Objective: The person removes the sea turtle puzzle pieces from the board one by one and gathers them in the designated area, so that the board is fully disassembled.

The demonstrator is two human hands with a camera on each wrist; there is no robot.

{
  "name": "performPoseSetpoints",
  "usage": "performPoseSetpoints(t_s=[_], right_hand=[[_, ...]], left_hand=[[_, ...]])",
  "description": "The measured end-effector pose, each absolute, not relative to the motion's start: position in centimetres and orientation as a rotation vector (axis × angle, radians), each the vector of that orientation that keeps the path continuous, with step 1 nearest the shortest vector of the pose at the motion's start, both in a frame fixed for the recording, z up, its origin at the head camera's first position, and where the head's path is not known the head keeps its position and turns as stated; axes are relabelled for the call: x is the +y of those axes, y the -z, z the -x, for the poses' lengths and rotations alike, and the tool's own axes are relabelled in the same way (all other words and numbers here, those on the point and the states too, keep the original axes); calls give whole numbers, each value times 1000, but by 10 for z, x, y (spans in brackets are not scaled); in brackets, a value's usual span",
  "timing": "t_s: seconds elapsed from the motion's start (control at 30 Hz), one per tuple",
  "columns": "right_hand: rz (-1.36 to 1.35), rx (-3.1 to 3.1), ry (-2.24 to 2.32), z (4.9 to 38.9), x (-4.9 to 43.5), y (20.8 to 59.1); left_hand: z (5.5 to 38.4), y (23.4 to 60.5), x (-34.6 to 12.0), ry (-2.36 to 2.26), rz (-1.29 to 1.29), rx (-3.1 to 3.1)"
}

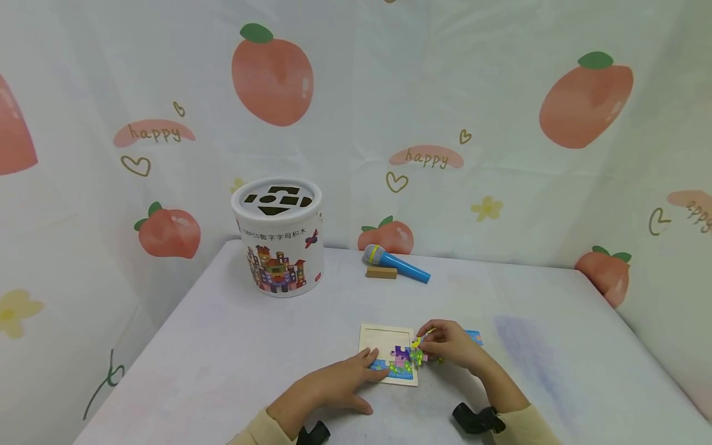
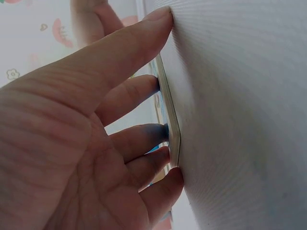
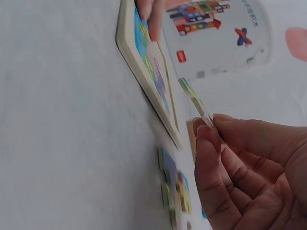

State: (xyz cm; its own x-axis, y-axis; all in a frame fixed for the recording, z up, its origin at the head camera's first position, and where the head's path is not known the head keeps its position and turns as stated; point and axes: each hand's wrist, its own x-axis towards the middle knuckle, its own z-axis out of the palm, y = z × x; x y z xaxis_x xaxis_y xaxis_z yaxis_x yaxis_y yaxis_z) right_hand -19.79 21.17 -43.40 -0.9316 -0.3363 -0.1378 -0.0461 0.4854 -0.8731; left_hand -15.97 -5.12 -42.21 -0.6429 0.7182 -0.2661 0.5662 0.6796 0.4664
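Observation:
A shallow wooden puzzle board (image 1: 384, 337) lies on the white table, with purple, green and blue pieces fitted along its lower right part. My left hand (image 1: 345, 380) rests on the board's lower left corner, fingers spread; in the left wrist view its fingertips touch the edge and the thumb (image 2: 129, 43) lies apart. Over the board's right edge, my right hand (image 1: 453, 343) pinches a thin jigsaw piece (image 3: 195, 99) between thumb and fingers. Below that hand lie several loose jigsaw pieces (image 3: 172, 187), partly hidden by it in the head view.
A white bucket (image 1: 283, 247) with shape holes in its lid stands at the back left. Behind the board lie a blue toy microphone (image 1: 408, 267) and a small wooden block (image 1: 381, 272). A blue piece (image 1: 474, 336) shows beyond my right hand.

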Motion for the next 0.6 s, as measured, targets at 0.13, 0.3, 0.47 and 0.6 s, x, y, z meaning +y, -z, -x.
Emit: performPoseSetpoints(t_s=[0.13, 0.3, 0.47, 0.6], right_hand=[[320, 2453, 1428, 197, 221, 434], [306, 2461, 1417, 194, 231, 434], [260, 2494, 1405, 191, 242, 435], [266, 2507, 1407, 189, 249, 436]], left_hand=[[159, 423, -52, -489, -986, 2457], [160, 424, -52, -490, -983, 2460], [160, 425, -51, -485, -976, 2467], [160, 426, -51, -477, -968, 2471]])
